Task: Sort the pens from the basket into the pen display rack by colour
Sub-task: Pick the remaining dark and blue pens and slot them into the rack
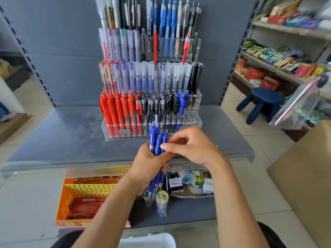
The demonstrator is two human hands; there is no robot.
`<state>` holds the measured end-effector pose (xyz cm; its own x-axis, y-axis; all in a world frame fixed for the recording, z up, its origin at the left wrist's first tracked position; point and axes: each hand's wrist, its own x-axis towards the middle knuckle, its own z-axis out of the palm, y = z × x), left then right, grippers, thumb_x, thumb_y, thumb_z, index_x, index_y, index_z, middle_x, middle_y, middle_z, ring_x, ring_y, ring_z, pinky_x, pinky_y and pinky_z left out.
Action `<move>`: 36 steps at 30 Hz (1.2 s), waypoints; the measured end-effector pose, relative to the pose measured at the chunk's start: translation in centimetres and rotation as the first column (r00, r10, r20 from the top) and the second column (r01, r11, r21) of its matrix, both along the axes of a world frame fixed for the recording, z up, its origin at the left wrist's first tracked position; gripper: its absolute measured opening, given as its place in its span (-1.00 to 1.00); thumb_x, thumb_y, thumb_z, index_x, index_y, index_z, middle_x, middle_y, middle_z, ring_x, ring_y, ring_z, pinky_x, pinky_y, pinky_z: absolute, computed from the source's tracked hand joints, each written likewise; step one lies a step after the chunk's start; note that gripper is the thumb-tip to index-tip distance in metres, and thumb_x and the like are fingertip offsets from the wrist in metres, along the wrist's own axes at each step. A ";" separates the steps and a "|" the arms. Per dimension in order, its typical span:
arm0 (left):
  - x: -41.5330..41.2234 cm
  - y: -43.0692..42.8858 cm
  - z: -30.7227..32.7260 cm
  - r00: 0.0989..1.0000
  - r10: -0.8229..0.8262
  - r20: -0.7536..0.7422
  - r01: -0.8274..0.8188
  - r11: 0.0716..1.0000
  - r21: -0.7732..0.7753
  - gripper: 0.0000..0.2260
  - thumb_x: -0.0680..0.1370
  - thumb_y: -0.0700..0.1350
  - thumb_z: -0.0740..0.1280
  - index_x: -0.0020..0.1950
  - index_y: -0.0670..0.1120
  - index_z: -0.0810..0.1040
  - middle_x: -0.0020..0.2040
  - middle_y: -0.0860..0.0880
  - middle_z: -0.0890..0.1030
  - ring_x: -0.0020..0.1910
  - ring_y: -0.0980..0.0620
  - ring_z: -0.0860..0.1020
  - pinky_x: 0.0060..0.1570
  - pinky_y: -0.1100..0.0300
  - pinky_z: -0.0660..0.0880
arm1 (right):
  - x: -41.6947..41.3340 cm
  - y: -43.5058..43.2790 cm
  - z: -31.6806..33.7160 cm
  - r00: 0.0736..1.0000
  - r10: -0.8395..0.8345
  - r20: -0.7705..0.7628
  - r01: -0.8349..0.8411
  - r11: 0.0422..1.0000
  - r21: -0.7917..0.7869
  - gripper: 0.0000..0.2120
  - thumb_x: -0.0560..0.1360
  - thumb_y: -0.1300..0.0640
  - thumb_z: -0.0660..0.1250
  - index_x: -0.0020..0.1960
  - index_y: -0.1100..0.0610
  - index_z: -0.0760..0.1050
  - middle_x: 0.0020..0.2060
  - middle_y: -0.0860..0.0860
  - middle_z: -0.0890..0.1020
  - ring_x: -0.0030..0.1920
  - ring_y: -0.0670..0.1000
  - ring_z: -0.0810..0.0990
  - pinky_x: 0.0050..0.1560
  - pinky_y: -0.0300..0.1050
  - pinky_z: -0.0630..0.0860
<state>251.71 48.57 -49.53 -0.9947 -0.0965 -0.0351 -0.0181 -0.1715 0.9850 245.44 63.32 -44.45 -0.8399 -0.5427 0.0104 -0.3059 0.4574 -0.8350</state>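
My left hand [152, 162] is closed around a bunch of blue pens [157, 140], held upright just in front of the clear tiered pen display rack [196, 125]. My right hand [189, 147] pinches the top of one blue pen in that bunch with thumb and forefinger. The rack's lowest tier holds red pens [116, 108] at the left, black and grey pens [157, 106] in the middle and a few blue pens [181, 102] toward the right, beside several bare holes [190, 118]. A white basket rim [148, 238] shows at the bottom edge.
The rack stands on a grey glass-topped shelf [62, 140]. Below it are a yellow perforated basket [86, 191] in an orange box and small boxed goods [193, 183]. A blue stool [259, 102] and snack shelves [268, 63] stand at the right, a cardboard box [304, 167] nearer.
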 end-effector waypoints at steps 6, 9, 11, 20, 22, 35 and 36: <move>0.0 0.0 -0.2 1.000 0.006 -0.022 -0.007 0.999 -0.047 -0.75 0.54 -0.26 0.46 -0.20 -0.15 0.40 -0.45 -0.06 0.38 -0.46 -0.04 0.35 -0.41 0.12 0.41 | -0.1 -0.1 0.0 0.994 -0.090 0.067 0.104 0.966 -0.239 -0.94 0.51 0.07 0.48 -0.12 0.05 0.69 -0.24 -0.08 0.71 -0.18 -0.14 0.64 -0.02 -0.18 0.56; 0.0 -0.1 -0.3 1.000 0.011 -0.015 -0.012 0.997 -0.076 -0.71 0.54 -0.22 0.47 -0.23 -0.12 0.37 -0.47 -0.05 0.37 -0.47 -0.06 0.33 -0.40 0.11 0.40 | -0.3 0.1 0.3 0.990 -0.101 0.096 0.127 0.934 -0.333 -0.96 0.55 0.14 0.44 -0.06 0.05 0.67 -0.24 -0.09 0.71 -0.17 -0.16 0.66 -0.08 -0.30 0.54; -0.1 -0.1 -0.3 1.000 0.016 -0.010 -0.017 0.997 -0.071 -0.72 0.55 -0.20 0.46 -0.21 -0.13 0.38 -0.45 -0.05 0.35 -0.47 -0.05 0.32 -0.41 0.12 0.39 | -0.3 0.0 0.1 0.995 -0.046 0.089 0.071 0.951 -0.300 -0.94 0.52 0.14 0.48 -0.01 0.07 0.66 -0.15 -0.02 0.74 -0.10 -0.05 0.71 0.00 -0.22 0.60; -0.3 0.0 -0.2 0.999 0.035 0.039 -0.034 0.999 -0.017 -0.73 0.56 -0.19 0.45 -0.15 -0.14 0.35 -0.42 -0.06 0.28 -0.47 -0.02 0.25 -0.47 0.16 0.35 | -1.4 -0.3 0.3 0.990 -0.137 0.019 0.126 0.834 -0.537 -0.81 0.61 0.23 0.36 0.20 0.09 0.60 -0.15 -0.06 0.68 -0.11 -0.06 0.69 0.00 -0.09 0.63; -0.3 0.1 -0.1 0.998 0.039 0.055 -0.039 0.999 -0.015 -0.72 0.58 -0.16 0.44 -0.15 -0.13 0.33 -0.39 -0.06 0.25 -0.47 -0.01 0.23 -0.47 0.18 0.33 | -1.9 -0.2 0.9 0.964 -0.261 -0.054 0.173 0.767 -0.618 -0.81 0.63 0.25 0.32 0.22 0.10 0.56 -0.15 -0.11 0.66 -0.12 -0.12 0.67 -0.08 -0.15 0.63; -0.1 0.2 0.4 0.997 0.001 0.081 -0.002 1.000 0.019 -0.71 0.64 -0.10 0.34 -0.18 -0.09 0.28 -0.42 0.04 0.27 -0.49 0.08 0.22 -0.49 0.24 0.31 | -5.6 -1.0 -0.7 0.748 -0.550 -0.372 0.318 0.789 -0.526 -0.80 0.61 0.21 0.33 0.21 0.14 0.62 -0.03 0.03 0.62 -0.07 -0.15 0.62 -0.02 -0.33 0.56; -0.1 0.2 0.4 0.997 0.000 0.080 -0.001 1.000 0.021 -0.71 0.64 -0.11 0.34 -0.18 -0.08 0.28 -0.42 0.03 0.27 -0.49 0.08 0.22 -0.49 0.24 0.31 | -5.6 -1.1 -0.9 0.750 -0.542 -0.379 0.330 0.803 -0.496 -0.79 0.60 0.22 0.34 0.20 0.15 0.64 -0.05 0.03 0.62 -0.10 -0.18 0.61 -0.06 -0.37 0.54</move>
